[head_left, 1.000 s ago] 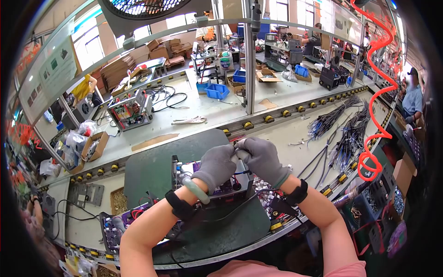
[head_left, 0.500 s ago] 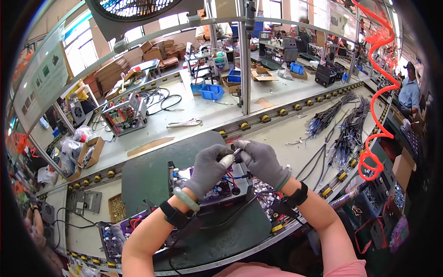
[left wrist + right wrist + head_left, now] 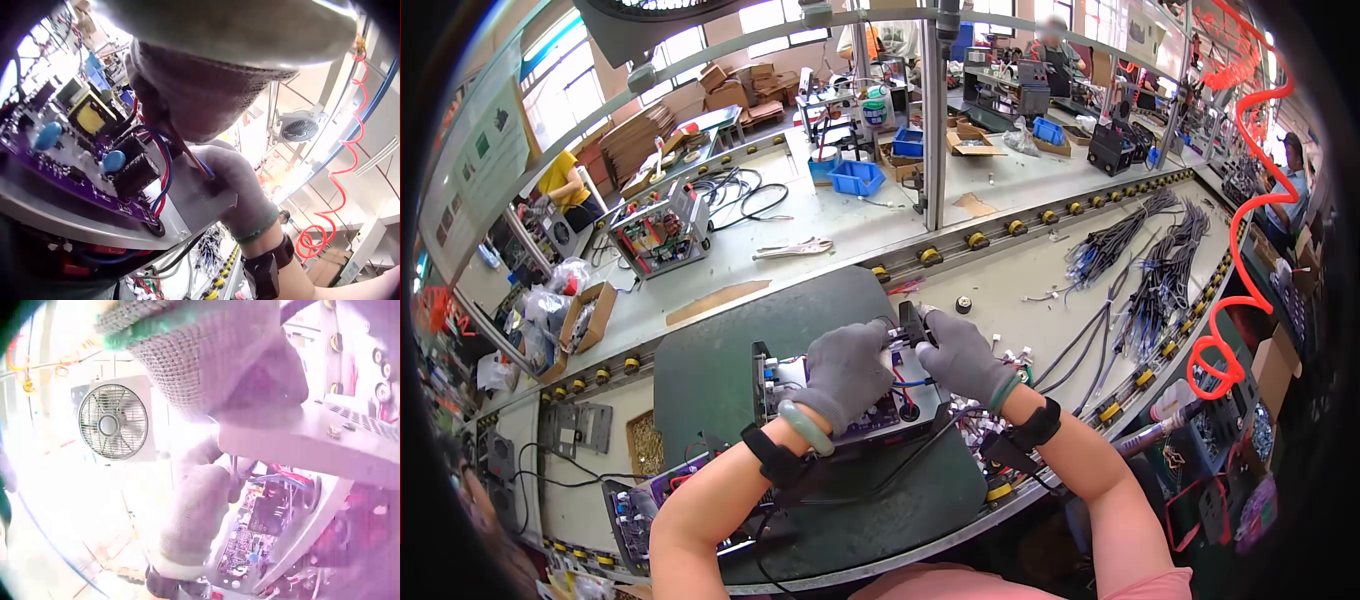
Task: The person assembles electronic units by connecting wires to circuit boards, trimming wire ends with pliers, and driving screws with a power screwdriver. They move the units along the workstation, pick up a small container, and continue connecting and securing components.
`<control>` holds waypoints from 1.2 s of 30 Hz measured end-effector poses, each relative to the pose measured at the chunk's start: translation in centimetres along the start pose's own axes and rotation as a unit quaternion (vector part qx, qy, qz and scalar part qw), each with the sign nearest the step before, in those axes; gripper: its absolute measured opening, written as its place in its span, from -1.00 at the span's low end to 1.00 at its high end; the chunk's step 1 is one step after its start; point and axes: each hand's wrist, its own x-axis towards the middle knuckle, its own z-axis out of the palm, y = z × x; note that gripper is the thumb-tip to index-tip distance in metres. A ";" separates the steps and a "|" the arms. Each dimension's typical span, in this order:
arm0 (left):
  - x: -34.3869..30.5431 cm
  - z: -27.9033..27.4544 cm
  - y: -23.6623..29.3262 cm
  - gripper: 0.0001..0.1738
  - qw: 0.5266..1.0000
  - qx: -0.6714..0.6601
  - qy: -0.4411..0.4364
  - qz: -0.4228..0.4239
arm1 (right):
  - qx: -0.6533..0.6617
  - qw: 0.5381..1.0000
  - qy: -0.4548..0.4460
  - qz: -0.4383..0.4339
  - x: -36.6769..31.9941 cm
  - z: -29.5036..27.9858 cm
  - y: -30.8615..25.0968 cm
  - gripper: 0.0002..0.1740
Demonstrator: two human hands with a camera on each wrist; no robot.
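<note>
An open metal chassis with a purple circuit board (image 3: 81,181) lies tilted before me, red, blue and brown wires running from it. My gloved left hand (image 3: 852,365) is over the board, thumb and fingers pinching the brown and blue wires (image 3: 199,161) close to the grey end panel (image 3: 197,197). With my gloved right hand (image 3: 965,358) I grip that panel's edge, its dark top (image 3: 913,325) sticking up between the hands. In the right wrist view the panel (image 3: 300,437) spans below the right hand's fingers. The left fingertips are partly hidden behind the wires and panel.
The chassis rests on a dark green mat (image 3: 730,350). Loose white connectors (image 3: 990,425) lie to its right, bundled black cables (image 3: 1145,270) beyond. A small black round part (image 3: 963,305) sits past the right hand. A red coiled hose (image 3: 1250,290) hangs at right.
Both hands have separated slightly and sunk a little, the panel's dark top now showing upright between them. The small black round part has come into view beyond the right hand.
</note>
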 end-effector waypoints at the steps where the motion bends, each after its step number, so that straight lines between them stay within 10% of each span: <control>1: 0.0 0.1 -0.3 -0.90 1.000 -0.022 0.008 0.016 | 0.004 1.000 0.008 -0.010 0.0 0.1 0.1 -0.52; 21: -0.3 1.2 -1.5 -0.96 0.981 -0.192 0.035 0.008 | 0.023 0.998 0.026 -0.045 0.0 0.3 0.8 -0.59; 27: 0.2 1.5 -0.9 -0.96 0.992 -0.082 0.063 0.074 | 0.022 0.998 0.041 -0.045 0.0 1.1 0.9 -0.68; 36: 1.8 -0.3 1.3 -0.84 0.981 0.107 -0.117 0.110 | 0.020 0.999 0.035 -0.024 0.1 0.4 0.1 -0.73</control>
